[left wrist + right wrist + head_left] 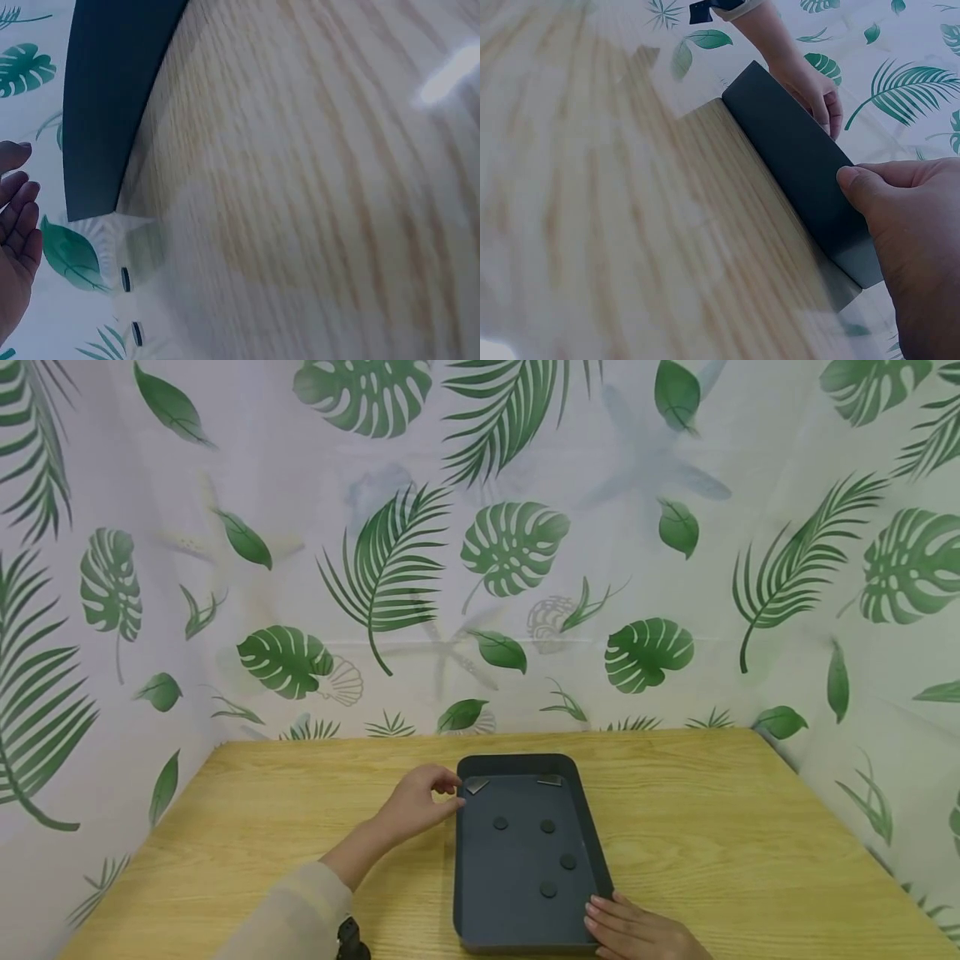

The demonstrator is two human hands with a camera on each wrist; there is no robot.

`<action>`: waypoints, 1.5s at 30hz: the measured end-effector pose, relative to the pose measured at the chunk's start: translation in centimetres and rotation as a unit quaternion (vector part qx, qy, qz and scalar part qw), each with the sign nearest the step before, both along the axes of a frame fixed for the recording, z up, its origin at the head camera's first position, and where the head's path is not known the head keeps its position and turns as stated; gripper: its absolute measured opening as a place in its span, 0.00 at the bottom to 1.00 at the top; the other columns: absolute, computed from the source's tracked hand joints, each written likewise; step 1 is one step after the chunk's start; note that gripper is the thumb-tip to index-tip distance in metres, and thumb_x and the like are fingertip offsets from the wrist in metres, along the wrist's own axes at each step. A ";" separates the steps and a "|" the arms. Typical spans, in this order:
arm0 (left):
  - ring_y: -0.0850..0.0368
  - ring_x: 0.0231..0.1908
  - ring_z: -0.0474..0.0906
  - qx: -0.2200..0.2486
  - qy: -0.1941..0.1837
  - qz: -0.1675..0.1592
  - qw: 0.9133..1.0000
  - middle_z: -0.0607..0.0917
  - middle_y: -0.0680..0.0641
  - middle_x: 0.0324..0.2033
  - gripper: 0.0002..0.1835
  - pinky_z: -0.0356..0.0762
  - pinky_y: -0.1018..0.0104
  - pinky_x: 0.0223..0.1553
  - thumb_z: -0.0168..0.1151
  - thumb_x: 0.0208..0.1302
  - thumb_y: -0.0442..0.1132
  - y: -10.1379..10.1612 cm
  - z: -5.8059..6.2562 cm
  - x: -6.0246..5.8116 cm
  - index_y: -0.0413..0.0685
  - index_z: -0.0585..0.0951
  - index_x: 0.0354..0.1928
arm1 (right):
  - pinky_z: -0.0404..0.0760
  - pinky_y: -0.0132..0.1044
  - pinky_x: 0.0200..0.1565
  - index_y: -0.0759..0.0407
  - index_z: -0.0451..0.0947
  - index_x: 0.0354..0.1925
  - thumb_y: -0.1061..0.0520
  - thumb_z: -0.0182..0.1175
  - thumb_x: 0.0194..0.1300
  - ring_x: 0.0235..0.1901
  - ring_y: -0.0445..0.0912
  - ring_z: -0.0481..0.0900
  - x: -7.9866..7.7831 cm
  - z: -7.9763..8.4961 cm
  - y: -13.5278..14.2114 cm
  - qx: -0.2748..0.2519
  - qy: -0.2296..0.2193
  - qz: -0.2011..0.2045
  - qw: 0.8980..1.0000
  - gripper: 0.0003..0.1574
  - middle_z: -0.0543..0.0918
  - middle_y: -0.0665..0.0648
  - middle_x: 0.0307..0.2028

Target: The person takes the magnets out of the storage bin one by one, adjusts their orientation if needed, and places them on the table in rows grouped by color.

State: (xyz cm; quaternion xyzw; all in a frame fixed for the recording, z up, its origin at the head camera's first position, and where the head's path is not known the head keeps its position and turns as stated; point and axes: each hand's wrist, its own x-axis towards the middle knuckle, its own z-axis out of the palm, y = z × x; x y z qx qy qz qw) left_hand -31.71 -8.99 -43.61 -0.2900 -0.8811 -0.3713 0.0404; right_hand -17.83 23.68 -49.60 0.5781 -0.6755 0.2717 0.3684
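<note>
A dark grey rectangular tray lies lengthwise on the wooden table. Several small dark discs are scattered on its floor. Toward its far end are two flat, shiny metallic pieces, one in the far left corner and one at the far right. My left hand is by the far left rim, close to the left metallic piece, thumb and fingers apart with nothing visible between them. My right hand grips the near right wall; in the right wrist view its thumb presses the rim.
The light wooden table extends on both sides of the tray. A white cloth with green leaf prints hangs behind and along the sides. A black device is at the left wrist.
</note>
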 end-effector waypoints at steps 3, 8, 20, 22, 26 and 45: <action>0.52 0.41 0.76 -0.007 0.006 -0.019 1.000 0.81 0.44 0.42 0.15 0.75 0.58 0.43 0.64 0.62 0.40 0.8 0.2 0.0 0.39 0.81 0.47 | 0.61 0.36 0.64 0.80 0.77 0.47 0.57 0.58 0.67 0.64 0.51 0.68 0.0 0.0 0.0 -0.002 0.004 -0.004 1.000 0.23 0.76 0.69 0.55; 0.48 0.42 0.78 -0.015 0.019 -0.052 0.998 0.81 0.40 0.42 0.15 0.75 0.58 0.41 0.63 0.62 0.40 1.8 0.1 0.2 0.37 0.80 0.47 | 0.61 0.36 0.64 0.79 0.77 0.47 0.57 0.58 0.66 0.63 0.51 0.68 0.0 0.0 -0.1 -0.006 0.005 -0.008 1.000 0.23 0.77 0.69 0.54; 0.53 0.41 0.78 -0.069 0.056 -0.080 0.993 0.82 0.46 0.40 0.14 0.77 0.64 0.43 0.63 0.63 0.40 3.4 -0.4 -0.4 0.39 0.81 0.47 | 0.61 0.36 0.65 0.80 0.76 0.47 0.58 0.57 0.67 0.63 0.52 0.68 -0.1 0.1 -0.1 -0.008 0.015 0.000 1.000 0.22 0.76 0.69 0.54; 0.54 0.41 0.78 -0.085 0.059 -0.082 0.991 0.82 0.47 0.40 0.14 0.76 0.65 0.43 0.63 0.63 0.40 3.6 -0.5 -0.6 0.40 0.81 0.47 | 0.61 0.37 0.65 0.81 0.76 0.47 0.59 0.57 0.67 0.63 0.52 0.68 -0.1 0.0 -0.1 -0.007 0.013 0.003 1.000 0.22 0.76 0.69 0.54; 0.54 0.41 0.78 -0.122 0.060 -0.090 0.987 0.82 0.47 0.40 0.15 0.76 0.65 0.43 0.64 0.62 0.40 4.0 -0.6 -0.9 0.40 0.81 0.48 | 0.60 0.37 0.65 0.81 0.75 0.48 0.59 0.56 0.68 0.64 0.53 0.67 -0.2 -0.2 0.0 -0.003 0.017 0.013 1.000 0.23 0.76 0.70 0.55; 0.55 0.41 0.76 -0.249 0.102 -0.123 0.955 0.80 0.49 0.39 0.14 0.74 0.66 0.43 0.66 0.60 0.43 5.4 -1.0 -1.3 0.46 0.83 0.46 | 0.61 0.36 0.64 0.80 0.76 0.47 0.58 0.58 0.66 0.63 0.51 0.68 0.1 -0.3 0.1 -0.005 -0.005 -0.003 1.000 0.23 0.77 0.69 0.54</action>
